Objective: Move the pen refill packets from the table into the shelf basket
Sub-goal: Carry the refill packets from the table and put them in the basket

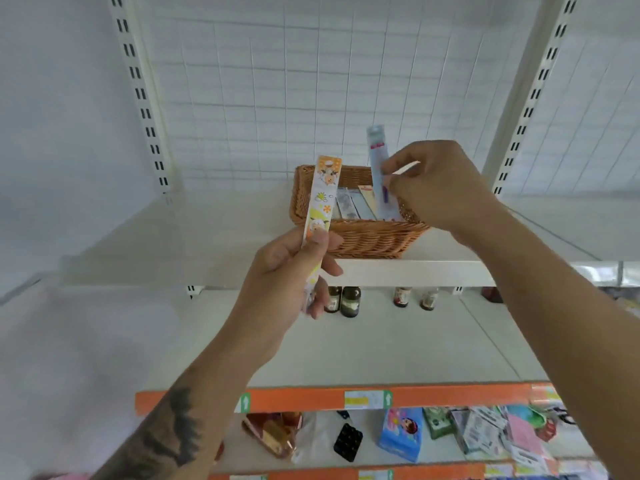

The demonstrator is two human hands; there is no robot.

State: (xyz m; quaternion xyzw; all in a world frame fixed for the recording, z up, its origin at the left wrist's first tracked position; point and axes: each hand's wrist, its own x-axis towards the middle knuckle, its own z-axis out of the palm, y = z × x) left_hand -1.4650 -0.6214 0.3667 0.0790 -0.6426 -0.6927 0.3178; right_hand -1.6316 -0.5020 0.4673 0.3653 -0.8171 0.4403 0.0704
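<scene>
Head view: two hands, one packet (322,206) each.

Open room above the wicker basket (367,237), packets (353,204) lining its floor, wire grid (311,98) close behind

1. A white wire grid panel (311,81) is backing the shelving unit.
2. Slotted cream uprights (142,95) are rising on both sides.
3. A white upper shelf (207,237) is jutting forward above a lower shelf (381,341).
4. An orange price rail (311,398) is edging that lower shelf.
5. Dark bottles (349,301) are standing at the back.
6. Soft, even light is filling the scene.
</scene>
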